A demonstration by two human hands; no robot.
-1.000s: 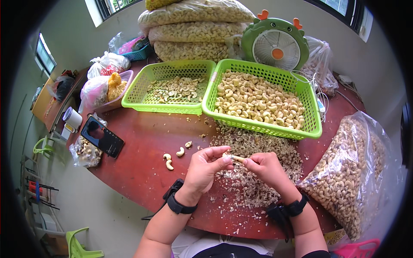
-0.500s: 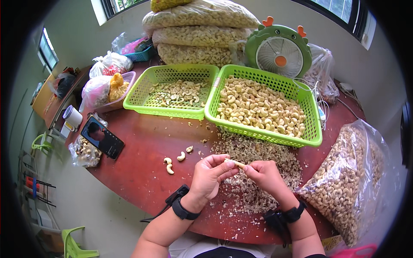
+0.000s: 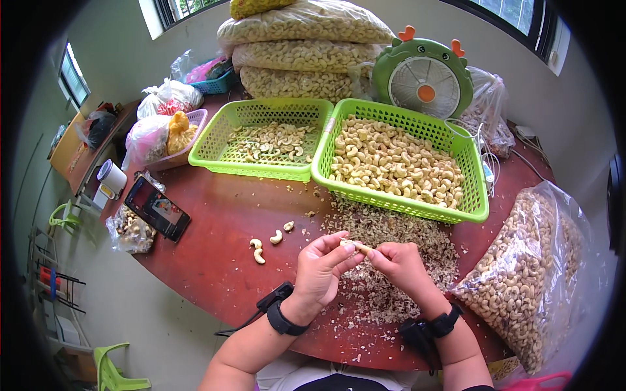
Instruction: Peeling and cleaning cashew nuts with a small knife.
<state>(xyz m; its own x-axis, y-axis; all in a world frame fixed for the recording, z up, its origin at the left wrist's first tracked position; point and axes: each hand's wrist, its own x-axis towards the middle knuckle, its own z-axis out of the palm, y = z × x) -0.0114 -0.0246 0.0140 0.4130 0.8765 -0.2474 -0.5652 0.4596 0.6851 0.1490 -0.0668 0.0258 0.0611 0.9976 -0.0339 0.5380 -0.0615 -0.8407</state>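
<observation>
A slim, light-tan, stick-like piece (image 3: 363, 249) is being gripped at its right end between the thumb and forefinger of the bare right hand (image 3: 399, 264). By the bare left hand (image 3: 319, 264), a small pale piece (image 3: 345, 242) is being pinched between bent fingertips; it is being mostly hidden, so its exact kind cannot be told. The long axis of the stick is being directed from the right fingertips toward the left ones, almost crosswise to the body and slightly lower at the right. Its left end is being brought right up to the left thumb, but whether the small piece is being touched cannot be told. Both hands are being held above a loose heap of brownish husk flakes (image 3: 411, 241) on the dark-red table (image 3: 215, 218), in front of a green plastic basket (image 3: 398, 201) of curved, cream-coloured nuts.
</observation>
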